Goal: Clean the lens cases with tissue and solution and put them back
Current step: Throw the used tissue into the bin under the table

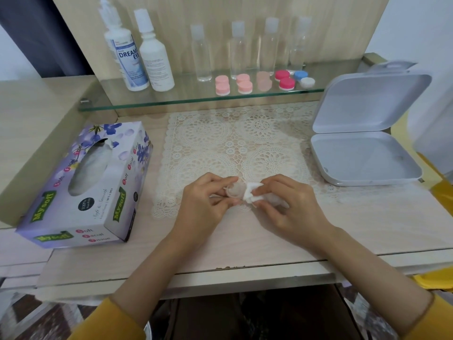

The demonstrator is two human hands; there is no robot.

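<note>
Presently mid-wipe. The left hand (208,200) pinches a small, pale, translucent lens case part (234,190) between thumb and fingers (218,179). The right hand (289,204) is clenched round a wad of tissue (253,196), which is pressed against the part. Both are held just above the lace mat (220,133), near the front of the surface (245,244). The other lens cases (245,85) sit on the glass shelf (196,102).

Risks, as judged:
- The part is small and probably slick with solution. A hard twist of the tissue could pop it out of the pinch and over the front edge.
- If dropped on the mat it would be hard to spot (pale on pale lace).
- Damp tissue may shred and leave lint inside.
- Putting it back means reaching among close-set cases, with clear bottles (203,55) just behind. A careless reach could topple one or mismatch the parts.
</note>
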